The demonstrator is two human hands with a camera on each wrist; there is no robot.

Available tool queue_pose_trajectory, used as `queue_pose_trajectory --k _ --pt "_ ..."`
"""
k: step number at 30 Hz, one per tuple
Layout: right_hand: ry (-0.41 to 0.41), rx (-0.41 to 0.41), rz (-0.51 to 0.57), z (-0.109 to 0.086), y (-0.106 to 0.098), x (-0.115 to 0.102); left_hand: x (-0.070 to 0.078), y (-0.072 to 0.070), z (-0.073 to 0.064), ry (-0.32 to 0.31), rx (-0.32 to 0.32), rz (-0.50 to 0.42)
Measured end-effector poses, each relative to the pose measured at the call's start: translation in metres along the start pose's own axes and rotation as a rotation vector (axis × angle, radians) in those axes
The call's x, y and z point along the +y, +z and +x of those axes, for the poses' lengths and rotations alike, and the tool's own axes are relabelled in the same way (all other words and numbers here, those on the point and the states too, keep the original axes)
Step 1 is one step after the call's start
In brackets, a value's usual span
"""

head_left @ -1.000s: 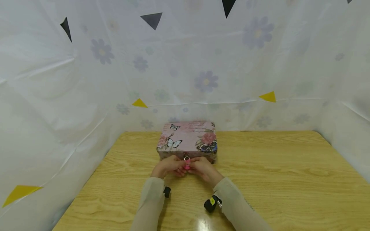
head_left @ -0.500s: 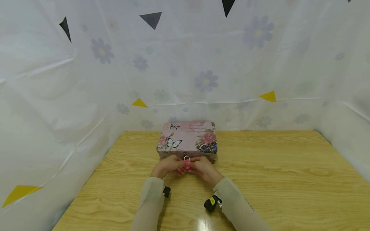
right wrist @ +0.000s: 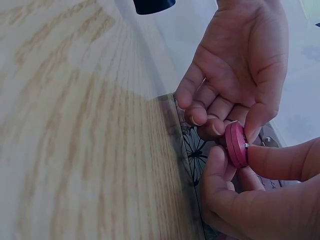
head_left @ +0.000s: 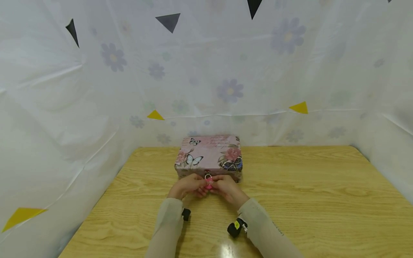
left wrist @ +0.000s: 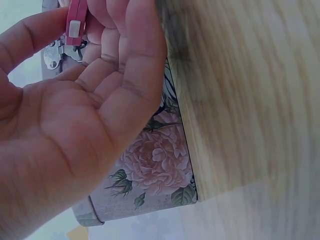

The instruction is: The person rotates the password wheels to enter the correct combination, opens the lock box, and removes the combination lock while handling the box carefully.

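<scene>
A small pink padlock (head_left: 209,183) with a silver shackle hangs at the front clasp of a pink keepsake box (head_left: 209,152) printed with butterflies and roses. My left hand (head_left: 189,185) holds the lock from the left, between thumb and fingers. From the other side my right hand (head_left: 227,188) pinches it, thumb towards a small silver part on its face in the right wrist view. The lock (left wrist: 75,25) shows a pale square on its edge in the left wrist view, beside the metal clasp (left wrist: 53,54). Whether the shackle is locked cannot be made out.
The box lid is down, and its back edge is close to the white flowered curtain (head_left: 200,82) behind the wooden table (head_left: 306,193). Black straps (head_left: 235,229) are on the wrists. Curtain sheets also hang at both sides.
Between the fingers, the padlock has turned slightly and its shackle has shifted a little left. Both hands and the box stay nearly where they were.
</scene>
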State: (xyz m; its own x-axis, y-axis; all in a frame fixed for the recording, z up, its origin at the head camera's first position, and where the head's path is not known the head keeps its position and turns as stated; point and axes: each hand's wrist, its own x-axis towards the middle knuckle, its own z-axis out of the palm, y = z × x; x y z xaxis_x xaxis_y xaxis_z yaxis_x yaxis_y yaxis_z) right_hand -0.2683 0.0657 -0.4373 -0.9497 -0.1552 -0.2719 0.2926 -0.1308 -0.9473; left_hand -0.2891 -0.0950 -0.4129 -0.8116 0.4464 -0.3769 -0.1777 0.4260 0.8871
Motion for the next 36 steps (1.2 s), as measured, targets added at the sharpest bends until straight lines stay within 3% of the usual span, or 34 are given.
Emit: queue_pose_trajectory --k 21,36 --pt "0.016 0.009 0.001 0.0016 -0.0025 -0.001 0.0027 0.0028 0.0004 -0.036 0.046 -0.022" --pt "0.048 -0.078 -0.063 -0.0002 -0.0081 -0.0061 0.0027 0.0022 -0.001 -0.032 0.028 -0.028"
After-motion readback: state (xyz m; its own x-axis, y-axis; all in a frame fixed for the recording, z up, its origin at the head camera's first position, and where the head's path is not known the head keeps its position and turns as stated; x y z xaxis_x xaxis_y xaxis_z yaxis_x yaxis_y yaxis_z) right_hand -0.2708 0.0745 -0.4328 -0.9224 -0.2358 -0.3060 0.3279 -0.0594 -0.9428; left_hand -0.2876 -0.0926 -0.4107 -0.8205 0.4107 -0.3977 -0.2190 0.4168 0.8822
